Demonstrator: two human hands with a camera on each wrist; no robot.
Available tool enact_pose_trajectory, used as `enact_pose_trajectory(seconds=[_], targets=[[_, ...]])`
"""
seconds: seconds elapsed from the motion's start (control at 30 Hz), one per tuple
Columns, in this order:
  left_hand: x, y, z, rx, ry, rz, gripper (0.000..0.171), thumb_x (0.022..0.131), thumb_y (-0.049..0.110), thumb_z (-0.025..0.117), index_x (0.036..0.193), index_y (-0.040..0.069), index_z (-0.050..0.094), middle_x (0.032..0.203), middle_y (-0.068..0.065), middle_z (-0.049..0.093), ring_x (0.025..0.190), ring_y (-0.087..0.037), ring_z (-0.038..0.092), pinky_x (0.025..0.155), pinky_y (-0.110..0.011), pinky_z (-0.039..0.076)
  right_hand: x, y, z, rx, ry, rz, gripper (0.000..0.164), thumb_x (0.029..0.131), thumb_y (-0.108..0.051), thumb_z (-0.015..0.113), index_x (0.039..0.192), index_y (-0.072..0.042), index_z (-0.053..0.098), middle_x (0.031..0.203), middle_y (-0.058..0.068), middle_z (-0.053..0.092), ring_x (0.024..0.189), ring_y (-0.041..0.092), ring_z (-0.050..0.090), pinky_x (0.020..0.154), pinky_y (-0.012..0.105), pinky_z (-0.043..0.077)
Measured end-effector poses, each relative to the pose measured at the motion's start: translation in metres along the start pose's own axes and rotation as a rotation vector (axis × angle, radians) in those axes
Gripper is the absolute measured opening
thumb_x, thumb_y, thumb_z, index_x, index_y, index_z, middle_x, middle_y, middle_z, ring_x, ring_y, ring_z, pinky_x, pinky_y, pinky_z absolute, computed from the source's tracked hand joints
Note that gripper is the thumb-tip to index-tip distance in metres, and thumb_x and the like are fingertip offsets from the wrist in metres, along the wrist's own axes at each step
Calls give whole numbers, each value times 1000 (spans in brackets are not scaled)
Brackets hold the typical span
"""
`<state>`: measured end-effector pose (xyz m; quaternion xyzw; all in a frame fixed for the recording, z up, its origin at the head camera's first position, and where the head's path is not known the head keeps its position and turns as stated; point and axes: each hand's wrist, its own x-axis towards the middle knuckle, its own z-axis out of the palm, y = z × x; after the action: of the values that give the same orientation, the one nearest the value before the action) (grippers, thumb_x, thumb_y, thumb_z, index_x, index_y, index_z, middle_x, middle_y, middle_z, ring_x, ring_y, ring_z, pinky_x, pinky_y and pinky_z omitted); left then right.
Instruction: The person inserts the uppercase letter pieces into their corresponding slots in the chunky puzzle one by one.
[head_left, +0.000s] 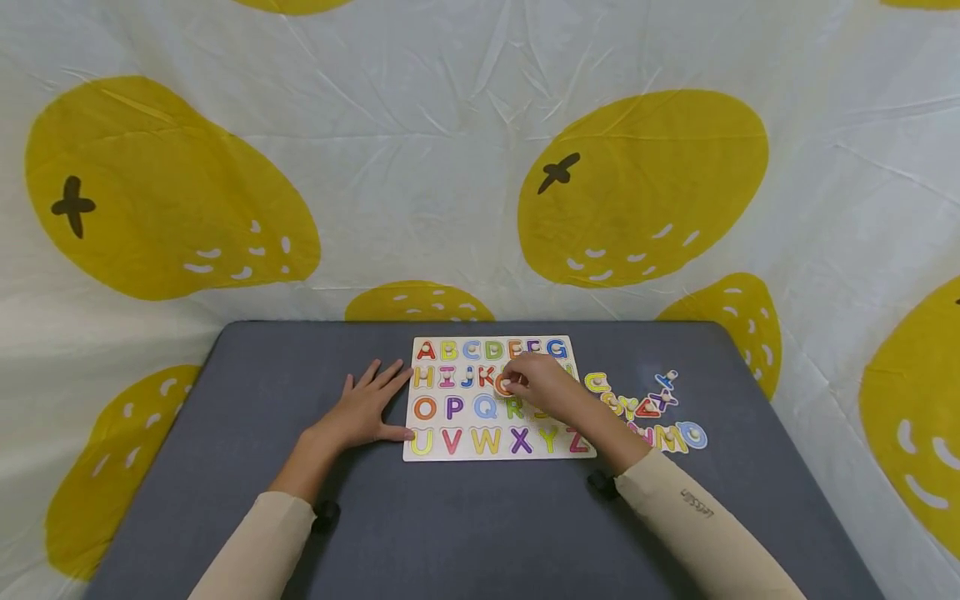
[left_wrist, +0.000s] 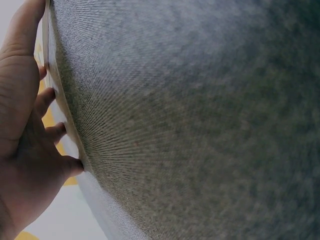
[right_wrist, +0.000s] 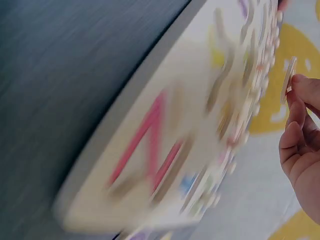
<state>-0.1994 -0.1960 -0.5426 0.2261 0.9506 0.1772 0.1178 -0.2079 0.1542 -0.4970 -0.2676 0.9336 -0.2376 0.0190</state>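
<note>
on my head feed, nearest the camera, the grey bench (head_left: 480, 533) carries the letter board (head_left: 498, 457) in the centre of the frame. its bottom row, u to z, shows coloured recesses without knobs, so i judge that row unfilled; the row above looks the same where i can see it. loose letters (head_left: 648, 408) lie clustered just right of the board, apparently what's left. at the board's left edge, the left hand (head_left: 367, 410) has its fingers spread wide, touching that edge and holding nothing. over the second row, the right hand (head_left: 545, 385) pinches an orange letter (head_left: 501, 386), fingers narrow on it; whether it touches the board i cannot tell. left of it, h to k sit knobbed, and the far a-to-g row (head_left: 492, 350) looks finished: nearly half done, i'd say. behind hangs white cloth (head_left: 420, 167) with yellow shapes.
</note>
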Motion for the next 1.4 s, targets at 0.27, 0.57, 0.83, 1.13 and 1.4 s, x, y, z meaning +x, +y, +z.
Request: enact_pose_trajectory(seconds=[0.27, 0.57, 0.83, 1.13, 1.4], targets=[[-1, 0, -1, 9, -3, -1, 115, 76, 69, 80, 166, 21, 27, 172, -11, 22, 158, -48, 11, 113, -83, 12, 31, -36, 30, 5, -111, -91, 9, 97, -17, 74, 103, -13, 78, 94, -1, 70, 81, 9, 59, 75, 25, 53], [-1, 4, -3, 18, 14, 21, 112, 77, 69, 79, 165, 21, 30, 172, -11, 25, 157, -49, 14, 112, -83, 14, 58, -63, 57, -36, -168, -194, 6, 98, -13, 71, 101, -13, 77, 93, -2, 67, 80, 9, 57, 75, 23, 49], [-1, 3, -3, 16, 7, 11, 113, 77, 70, 79, 165, 21, 29, 172, -10, 24, 158, -48, 13, 112, -83, 14, 70, -79, 72, -153, -202, -235, 9, 100, -14, 67, 100, -14, 76, 94, -1, 67, 82, 9, 57, 75, 22, 48], [-4, 2, -4, 1, 16, 13, 111, 77, 66, 81, 165, 19, 31, 171, -12, 25, 157, -49, 13, 111, -84, 13, 73, -85, 74, -148, -227, -197, 9, 100, -14, 68, 102, -13, 77, 95, 0, 68, 82, 9, 57, 74, 22, 48], [-3, 2, -5, 3, 13, 17, 112, 77, 67, 81, 165, 19, 30, 172, -12, 24, 157, -50, 13, 111, -84, 13, 68, -83, 68, -105, -209, -199, 12, 98, -14, 70, 109, -12, 75, 103, 0, 70, 88, 10, 60, 80, 22, 51]])
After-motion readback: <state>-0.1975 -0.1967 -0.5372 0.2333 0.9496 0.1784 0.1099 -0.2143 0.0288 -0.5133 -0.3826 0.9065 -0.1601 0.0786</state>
